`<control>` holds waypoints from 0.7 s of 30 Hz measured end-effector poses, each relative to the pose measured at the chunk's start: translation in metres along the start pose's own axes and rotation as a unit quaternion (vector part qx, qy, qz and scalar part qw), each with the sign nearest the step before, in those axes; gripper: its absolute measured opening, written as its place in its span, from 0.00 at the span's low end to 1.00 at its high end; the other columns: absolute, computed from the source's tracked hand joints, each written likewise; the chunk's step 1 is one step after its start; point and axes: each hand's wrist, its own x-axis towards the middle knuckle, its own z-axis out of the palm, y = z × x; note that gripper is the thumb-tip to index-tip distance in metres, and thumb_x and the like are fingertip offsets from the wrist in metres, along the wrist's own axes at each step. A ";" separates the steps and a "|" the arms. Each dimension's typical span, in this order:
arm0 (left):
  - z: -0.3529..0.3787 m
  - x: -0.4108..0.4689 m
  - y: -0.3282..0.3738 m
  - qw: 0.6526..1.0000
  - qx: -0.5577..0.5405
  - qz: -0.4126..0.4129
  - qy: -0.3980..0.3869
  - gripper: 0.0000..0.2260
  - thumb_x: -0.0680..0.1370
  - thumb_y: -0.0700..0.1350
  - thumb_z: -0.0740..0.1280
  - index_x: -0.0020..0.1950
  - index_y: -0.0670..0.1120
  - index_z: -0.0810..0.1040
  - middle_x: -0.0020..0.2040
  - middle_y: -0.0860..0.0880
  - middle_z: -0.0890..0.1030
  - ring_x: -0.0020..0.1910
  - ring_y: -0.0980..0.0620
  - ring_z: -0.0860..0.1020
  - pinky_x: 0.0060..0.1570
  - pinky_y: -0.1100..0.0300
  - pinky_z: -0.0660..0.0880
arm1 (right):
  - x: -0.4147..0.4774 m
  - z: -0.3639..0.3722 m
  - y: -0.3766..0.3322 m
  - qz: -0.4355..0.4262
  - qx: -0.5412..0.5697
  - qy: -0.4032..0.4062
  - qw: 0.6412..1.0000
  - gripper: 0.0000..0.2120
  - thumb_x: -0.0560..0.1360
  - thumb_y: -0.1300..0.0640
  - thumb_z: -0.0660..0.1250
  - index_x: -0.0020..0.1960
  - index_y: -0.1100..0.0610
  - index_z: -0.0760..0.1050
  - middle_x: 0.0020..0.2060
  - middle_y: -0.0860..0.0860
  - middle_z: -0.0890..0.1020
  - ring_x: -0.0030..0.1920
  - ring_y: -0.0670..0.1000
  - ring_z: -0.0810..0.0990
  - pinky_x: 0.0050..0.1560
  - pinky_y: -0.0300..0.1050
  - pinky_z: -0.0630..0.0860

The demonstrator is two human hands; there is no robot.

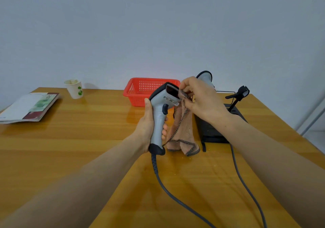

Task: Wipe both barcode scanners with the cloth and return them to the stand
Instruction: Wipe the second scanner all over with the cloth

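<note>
My left hand [148,122] grips the handle of a grey barcode scanner [161,115], held upright above the table with its dark window facing right. My right hand [198,99] pinches a pink cloth [182,131] with a dark patterned border and holds its top against the scanner's head; the rest of the cloth hangs down to the table. A second grey scanner [204,77] sits in the black stand [211,131] behind my right hand, mostly hidden. An empty stand arm [241,94] rises further right.
A red plastic basket [139,90] stands behind the scanner. A paper cup [74,88] and a booklet [29,107] lie at the far left. Two grey cables [175,197] trail toward the wooden table's [79,139] near edge. The table's right edge is close to the stand.
</note>
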 end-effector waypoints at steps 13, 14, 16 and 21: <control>-0.002 0.009 -0.017 0.989 0.120 0.068 0.050 0.39 0.63 0.77 0.49 0.36 0.40 0.76 0.28 0.44 0.76 0.23 0.48 0.75 0.28 0.58 0.76 | -0.008 0.008 -0.010 0.183 0.306 0.019 0.934 0.18 0.67 0.70 0.71 0.48 0.51 0.72 0.46 0.53 0.82 0.45 0.49 0.81 0.47 0.40 0.79; -0.003 0.011 -0.018 0.987 0.127 0.074 0.058 0.40 0.63 0.77 0.49 0.36 0.41 0.77 0.29 0.44 0.77 0.24 0.48 0.75 0.30 0.57 0.76 | -0.009 0.008 -0.011 0.191 0.322 0.021 0.927 0.18 0.67 0.70 0.71 0.47 0.50 0.73 0.46 0.54 0.82 0.45 0.50 0.81 0.48 0.42 0.80; -0.005 0.015 -0.021 0.984 0.139 0.084 0.075 0.42 0.61 0.78 0.49 0.36 0.40 0.77 0.30 0.43 0.78 0.26 0.47 0.75 0.35 0.53 0.77 | -0.010 0.009 -0.013 0.209 0.356 0.023 0.910 0.18 0.67 0.71 0.70 0.47 0.51 0.73 0.45 0.54 0.83 0.46 0.51 0.81 0.49 0.46 0.80; -0.010 0.018 -0.024 0.977 0.155 0.110 0.099 0.45 0.57 0.82 0.50 0.39 0.40 0.76 0.34 0.40 0.77 0.32 0.45 0.75 0.39 0.48 0.77 | -0.014 0.017 -0.011 0.286 0.459 0.046 0.840 0.18 0.66 0.74 0.71 0.50 0.58 0.75 0.48 0.59 0.82 0.49 0.57 0.81 0.54 0.53 0.78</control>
